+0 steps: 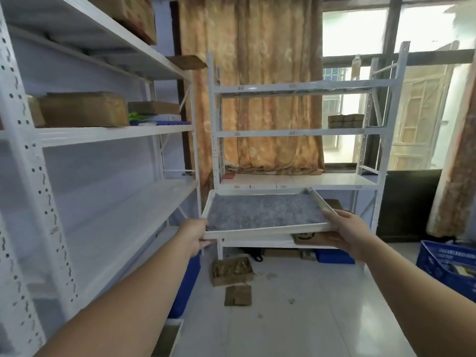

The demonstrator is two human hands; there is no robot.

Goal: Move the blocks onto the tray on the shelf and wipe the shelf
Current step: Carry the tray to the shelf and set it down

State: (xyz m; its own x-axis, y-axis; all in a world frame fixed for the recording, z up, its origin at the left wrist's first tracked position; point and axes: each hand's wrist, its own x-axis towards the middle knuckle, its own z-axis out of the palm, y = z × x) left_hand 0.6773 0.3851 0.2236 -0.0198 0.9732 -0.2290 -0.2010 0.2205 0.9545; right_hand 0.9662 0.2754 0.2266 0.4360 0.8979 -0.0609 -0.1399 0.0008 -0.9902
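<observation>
A: So, where is the tray [268, 229]?
B: In the air, in front of the lower boards of the white shelf [296, 132]. I cannot tell whether its far edge touches a board. Its grey lining faces up.
A: And the hands?
B: Both grasp it. The left hand [194, 234] clamps the near left corner, thumb over the rim, fingers curled beneath. The right hand [347, 233] grips the near right corner, thumb lying along the side rim.
A: The blocks?
B: The brown blocks [345, 121] sit together at the right end of the shelf's second board from the top, well apart from the tray.
A: Anything else?
B: A cardboard box [82, 109] sits on a board of the left rack [116, 134]. A blue crate [448, 266] stands on the floor at the right, and an open box [231, 270] lies on the floor below the tray.
</observation>
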